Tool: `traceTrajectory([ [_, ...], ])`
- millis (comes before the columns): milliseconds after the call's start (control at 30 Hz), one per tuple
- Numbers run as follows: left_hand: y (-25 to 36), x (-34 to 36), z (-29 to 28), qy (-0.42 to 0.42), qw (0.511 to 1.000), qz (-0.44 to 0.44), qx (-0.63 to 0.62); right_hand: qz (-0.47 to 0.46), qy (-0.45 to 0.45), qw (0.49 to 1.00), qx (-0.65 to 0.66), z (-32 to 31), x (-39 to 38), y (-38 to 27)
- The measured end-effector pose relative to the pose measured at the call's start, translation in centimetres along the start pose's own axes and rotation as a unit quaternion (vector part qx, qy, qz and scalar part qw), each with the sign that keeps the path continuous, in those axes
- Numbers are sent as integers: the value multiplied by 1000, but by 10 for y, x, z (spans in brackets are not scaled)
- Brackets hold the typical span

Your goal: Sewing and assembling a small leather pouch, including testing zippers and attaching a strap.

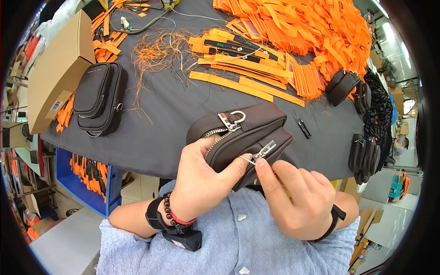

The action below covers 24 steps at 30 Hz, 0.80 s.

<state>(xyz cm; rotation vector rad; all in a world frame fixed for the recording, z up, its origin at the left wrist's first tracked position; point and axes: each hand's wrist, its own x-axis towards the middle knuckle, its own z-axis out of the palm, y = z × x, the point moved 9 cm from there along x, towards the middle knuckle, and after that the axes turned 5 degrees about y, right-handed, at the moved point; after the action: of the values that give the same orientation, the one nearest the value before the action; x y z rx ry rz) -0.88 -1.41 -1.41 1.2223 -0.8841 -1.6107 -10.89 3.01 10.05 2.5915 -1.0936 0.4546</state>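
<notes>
Held up over the near edge of the table is a small dark brown bag [260, 122] with silver zips. My left hand [197, 183] grips its left side, fingers inside the partly unzipped main compartment and thumb on the front pocket. A silver zip pull [266, 149] sits on that pocket. By the pull, a thin whitish strip [247, 159] sticks out between my left thumb and right index fingertip. My right hand [298, 197] is closed at the bag's lower right, index fingertip just below the pull; its thumb is hidden. A metal D-shaped ring [237, 118] lies on top.
Small black snips [302, 126] lie right of the bag. Orange straps [293, 27] heap at the back, with loose orange threads [160, 50] beside them. Finished bags [101, 96] stand left by a cardboard box [59, 68]; more bags [364, 156] sit right. A blue bin [87, 178] is lower left.
</notes>
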Motion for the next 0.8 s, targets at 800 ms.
traceTrajectory([
  [800, -4, 2, -4, 15, 999, -1, -29, -47, 4, 995, -93, 1, 10, -22],
])
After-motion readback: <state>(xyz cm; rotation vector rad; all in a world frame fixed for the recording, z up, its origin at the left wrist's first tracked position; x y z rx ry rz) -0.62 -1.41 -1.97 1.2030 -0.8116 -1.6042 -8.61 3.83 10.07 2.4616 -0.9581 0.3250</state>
